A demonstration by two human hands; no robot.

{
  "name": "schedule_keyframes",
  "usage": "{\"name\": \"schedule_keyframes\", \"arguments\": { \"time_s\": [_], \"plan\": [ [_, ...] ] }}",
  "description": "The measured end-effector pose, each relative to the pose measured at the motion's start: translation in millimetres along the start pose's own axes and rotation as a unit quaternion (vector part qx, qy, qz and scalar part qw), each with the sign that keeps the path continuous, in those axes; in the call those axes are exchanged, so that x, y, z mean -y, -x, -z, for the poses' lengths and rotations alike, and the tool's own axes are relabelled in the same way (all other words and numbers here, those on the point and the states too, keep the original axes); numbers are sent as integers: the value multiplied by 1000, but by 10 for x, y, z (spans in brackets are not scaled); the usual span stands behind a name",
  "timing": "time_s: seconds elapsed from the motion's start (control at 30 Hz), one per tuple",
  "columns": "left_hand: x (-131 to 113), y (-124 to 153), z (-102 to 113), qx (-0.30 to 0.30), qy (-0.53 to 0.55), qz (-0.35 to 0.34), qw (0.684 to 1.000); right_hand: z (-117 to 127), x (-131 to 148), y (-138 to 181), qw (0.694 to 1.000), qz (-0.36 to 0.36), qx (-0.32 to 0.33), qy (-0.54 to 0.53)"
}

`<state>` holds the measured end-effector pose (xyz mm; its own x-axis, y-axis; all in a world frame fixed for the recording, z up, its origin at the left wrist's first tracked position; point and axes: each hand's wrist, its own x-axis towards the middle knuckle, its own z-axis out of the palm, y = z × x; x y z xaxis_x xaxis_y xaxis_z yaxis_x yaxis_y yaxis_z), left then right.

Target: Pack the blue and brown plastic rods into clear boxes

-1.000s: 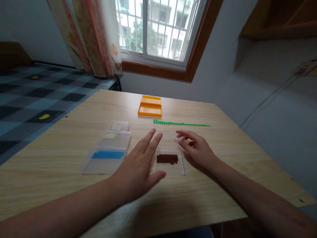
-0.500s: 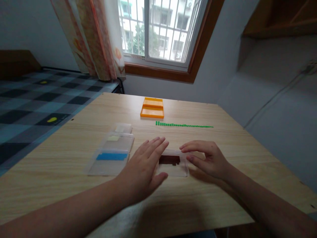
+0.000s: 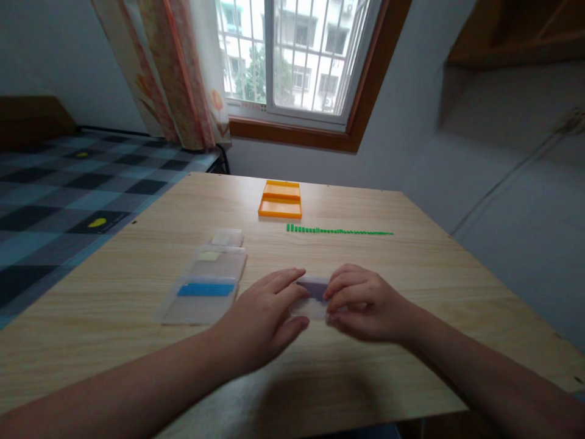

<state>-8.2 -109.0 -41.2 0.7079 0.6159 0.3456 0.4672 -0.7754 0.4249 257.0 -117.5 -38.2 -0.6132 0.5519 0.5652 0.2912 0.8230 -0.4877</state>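
Between my hands lies a small clear plastic box [image 3: 315,310]. Dark pieces [image 3: 315,289] show hazily through its lid, which is down over them. My left hand [image 3: 269,314] holds the box's left side, fingers curled over the far edge and thumb at the near corner. At the right side, my right hand [image 3: 361,302] grips with bent fingers and thumb, hiding that end. Whether the lid is fully latched, I cannot tell. Left of my left hand is an open clear case [image 3: 196,312] with a blue strip of pieces [image 3: 205,289] in it.
Behind the blue pieces' case, more clear cases [image 3: 228,238] hold pale pieces. An open orange case [image 3: 280,206] lies toward the table's [image 3: 402,360] far edge. A row of small green pieces [image 3: 338,231] runs rightward before it. A bed [image 3: 91,183] stands at left.
My right hand has moved left and closed on the box's right side. The box's clear lid has come down over the dark pieces. My left fingers have curled over the box.
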Motion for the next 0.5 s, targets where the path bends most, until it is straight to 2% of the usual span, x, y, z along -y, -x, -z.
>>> {"name": "schedule_keyframes", "arguments": {
  "time_s": [0.5],
  "plan": [
    [4, -32, -8, 3, 24, 22, 999, -43, -22, 11, 998, 46, -6, 33]
  ]
}}
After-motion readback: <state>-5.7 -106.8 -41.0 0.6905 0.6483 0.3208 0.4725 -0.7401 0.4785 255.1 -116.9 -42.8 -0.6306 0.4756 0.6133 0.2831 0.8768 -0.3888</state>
